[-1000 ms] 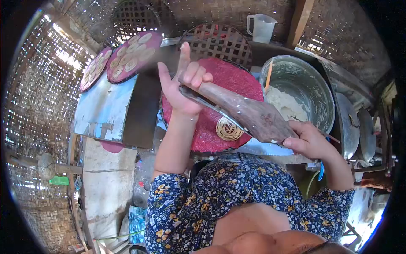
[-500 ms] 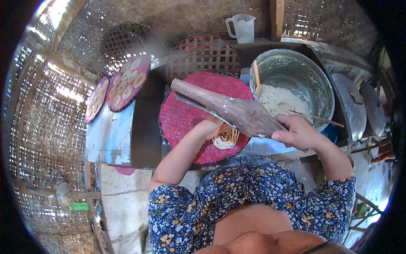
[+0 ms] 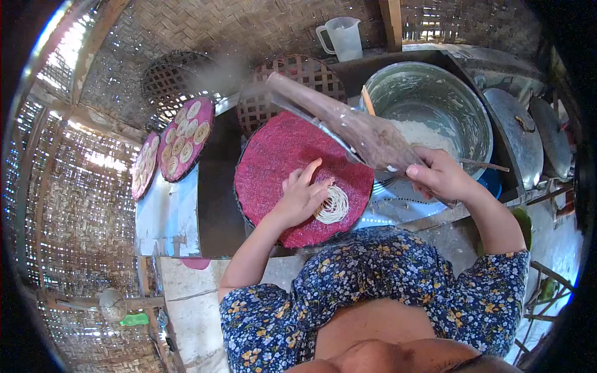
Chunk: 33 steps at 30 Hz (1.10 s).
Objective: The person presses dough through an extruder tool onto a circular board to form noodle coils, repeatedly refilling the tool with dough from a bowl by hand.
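My right hand [image 3: 438, 176] is wrapped round the thick end of a long wooden hand press [image 3: 364, 133], tilted above the round mat and the pot's near rim. A thinner part runs along the press's underside. On the red-pink round mat [image 3: 267, 155] lies a coil of thin pale strands [image 3: 336, 206], near the edge closest to me. My left hand [image 3: 303, 196] is at the coil's left side, fingers spread, holding nothing; whether the fingertips touch the strands I cannot tell. A large metal pot [image 3: 476, 109] with pale dough [image 3: 429, 137] stands right of the mat.
Two pink round mats [image 3: 186, 138] bearing several coils lean at the left. An open-weave basket tray [image 3: 305, 68] stands behind the mat. A plastic jug [image 3: 344, 40] is at the back; metal lids [image 3: 513, 140] lean at the right. A stick [image 3: 491, 166] crosses the pot's rim.
My left hand has come off the press and down to the mat, fingers now spread beside the coil. My right hand still holds the press, which has shifted slightly right and up.
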Motion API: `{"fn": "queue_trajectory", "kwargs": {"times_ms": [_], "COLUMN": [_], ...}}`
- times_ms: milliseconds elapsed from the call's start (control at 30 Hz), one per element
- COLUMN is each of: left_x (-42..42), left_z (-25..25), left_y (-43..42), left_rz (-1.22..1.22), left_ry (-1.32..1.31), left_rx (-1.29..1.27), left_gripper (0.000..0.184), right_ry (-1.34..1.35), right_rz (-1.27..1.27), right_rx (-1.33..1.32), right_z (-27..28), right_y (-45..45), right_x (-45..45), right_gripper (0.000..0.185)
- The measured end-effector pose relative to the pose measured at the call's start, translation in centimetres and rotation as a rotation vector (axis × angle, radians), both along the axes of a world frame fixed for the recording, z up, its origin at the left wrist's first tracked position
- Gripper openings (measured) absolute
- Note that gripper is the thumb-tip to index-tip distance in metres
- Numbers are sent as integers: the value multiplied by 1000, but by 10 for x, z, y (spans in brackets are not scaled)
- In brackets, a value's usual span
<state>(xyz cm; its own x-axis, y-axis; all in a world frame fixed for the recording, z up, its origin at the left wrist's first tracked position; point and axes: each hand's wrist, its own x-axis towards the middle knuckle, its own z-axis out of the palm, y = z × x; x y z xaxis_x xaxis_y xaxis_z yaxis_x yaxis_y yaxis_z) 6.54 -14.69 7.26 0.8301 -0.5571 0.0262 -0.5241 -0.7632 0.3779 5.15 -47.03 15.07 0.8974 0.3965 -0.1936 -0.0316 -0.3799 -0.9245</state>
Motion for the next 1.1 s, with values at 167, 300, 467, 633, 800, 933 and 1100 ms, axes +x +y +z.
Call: {"fn": "queue_trajectory", "kwargs": {"times_ms": [167,300,467,633,800,933,1100], "left_x": [-12,-8,21,26,45,48,29], "left_z": [18,35,57,86,108,100,119], "left_y": [8,18,7,-83,-109,-142,-128], "left_rz": [-10,59,112,395,239,59,-133], "left_ry": [-259,-379,-573,-115,-615,-641,-324], "left_rx": [309,307,-218,-474,-148,-104,81], "left_gripper": [57,59,43,28,19,15,13], "right_ry": [-2,-14,63,95,-654,-1200,-1263], "right_rz": [-40,-75,1,137,-28,-302,69], "right_rx": [72,132,260,242,-110,-272,-334], "right_z": [3,2,10,9,35,86,95], "right_y": [-7,-9,6,43,25,36,29], "right_x": [0,2,0,2,44,35,-12], "right_gripper": [46,48,48,55,57,36,49]}}
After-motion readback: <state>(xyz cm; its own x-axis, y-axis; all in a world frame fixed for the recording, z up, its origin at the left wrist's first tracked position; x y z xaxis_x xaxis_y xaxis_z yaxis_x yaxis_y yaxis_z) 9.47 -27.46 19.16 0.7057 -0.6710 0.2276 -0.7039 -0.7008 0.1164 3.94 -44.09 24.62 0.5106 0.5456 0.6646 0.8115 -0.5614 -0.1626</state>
